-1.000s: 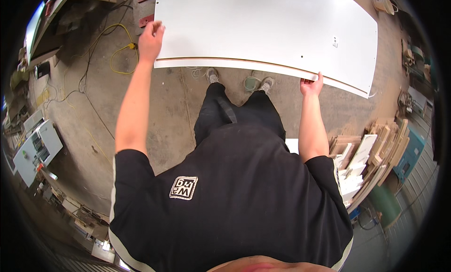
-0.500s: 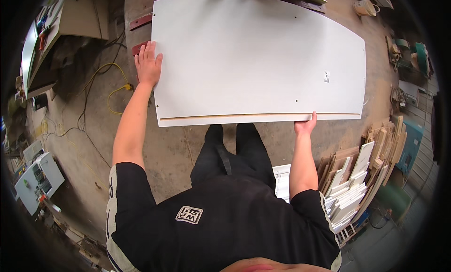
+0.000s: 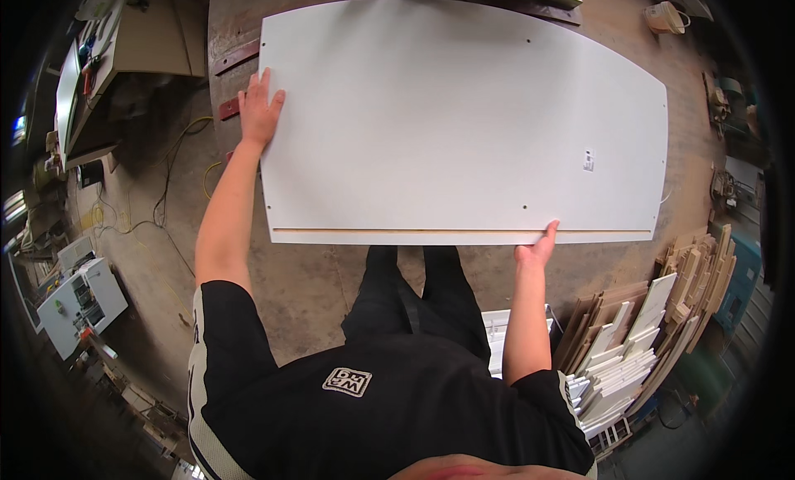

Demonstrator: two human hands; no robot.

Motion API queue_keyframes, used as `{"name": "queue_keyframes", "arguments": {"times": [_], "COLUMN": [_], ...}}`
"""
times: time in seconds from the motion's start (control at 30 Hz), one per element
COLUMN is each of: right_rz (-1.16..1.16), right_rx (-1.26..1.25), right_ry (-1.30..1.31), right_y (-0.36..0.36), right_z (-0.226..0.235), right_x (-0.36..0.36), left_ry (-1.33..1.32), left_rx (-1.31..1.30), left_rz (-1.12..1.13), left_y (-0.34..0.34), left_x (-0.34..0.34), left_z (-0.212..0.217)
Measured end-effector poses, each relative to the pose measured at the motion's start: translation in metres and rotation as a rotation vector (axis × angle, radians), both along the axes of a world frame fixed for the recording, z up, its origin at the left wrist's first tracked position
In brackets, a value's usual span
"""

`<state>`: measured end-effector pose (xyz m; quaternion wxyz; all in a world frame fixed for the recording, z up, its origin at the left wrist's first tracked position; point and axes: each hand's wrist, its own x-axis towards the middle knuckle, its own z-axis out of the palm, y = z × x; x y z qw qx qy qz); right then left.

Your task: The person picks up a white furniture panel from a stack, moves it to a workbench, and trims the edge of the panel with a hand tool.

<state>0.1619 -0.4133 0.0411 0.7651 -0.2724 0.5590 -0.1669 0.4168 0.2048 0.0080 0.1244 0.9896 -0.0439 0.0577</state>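
**White panel (image 3: 464,132) across upper centre, clamped at near edge**

Starting far left: white-and-grey unit (image 3: 79,306), dark parts exposed. Above and slightly right, tan cabinet (image 3: 161,24). Next, yellow cable (image 3: 199,120) on concrete floor (image 3: 302,306). Then red bars (image 3: 238,57), just beside panel's left edge.

At that same edge, left hand (image 3: 262,111): fingers spread apart, laid along the edge, thumb toward panel face.

Centre: panel in front of black trousers (image 3: 414,302), white face up, far edge curved. Small dark holes (image 3: 525,207) in face; thin brown groove (image 3: 455,230) running along near edge. Cannot tell whether resting on anything underneath.

Right of centre, right hand (image 3: 537,248): clamped on panel's near edge, thumb on top, fingers out of sight beneath.

Farther right, small label (image 3: 589,160) on panel face. Toward lower right, stacked wood strips (image 3: 638,331), white and tan. Up near top right, pale bucket (image 3: 661,18) with handle. At far right, teal box (image 3: 739,289) beside strips.
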Motion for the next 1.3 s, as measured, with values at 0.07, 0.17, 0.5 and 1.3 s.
{"name": "queue_keyframes", "arguments": {"times": [0.07, 0.17, 0.5, 1.3], "right_rz": [-0.017, -0.014, -0.013, 0.026], "right_rx": [-0.014, -0.024, -0.197, -0.146], "right_ry": [0.021, 0.079, 0.34, 0.22], "right_y": [-0.024, -0.066, -0.195, -0.193], "right_z": [-0.011, -0.022, -0.018, -0.027], "right_x": [-0.007, -0.007, -0.025, -0.037], "left_ry": [-0.004, -0.002, 0.071, 0.076], "left_rx": [0.014, 0.039, 0.021, -0.003], "left_rz": [-0.025, -0.042, -0.125, -0.096], "left_y": [-0.025, -0.066, -0.227, -0.22], "left_x": [0.004, 0.004, 0.022, 0.029], "left_z": [-0.001, -0.002, 0.013, 0.017]}}
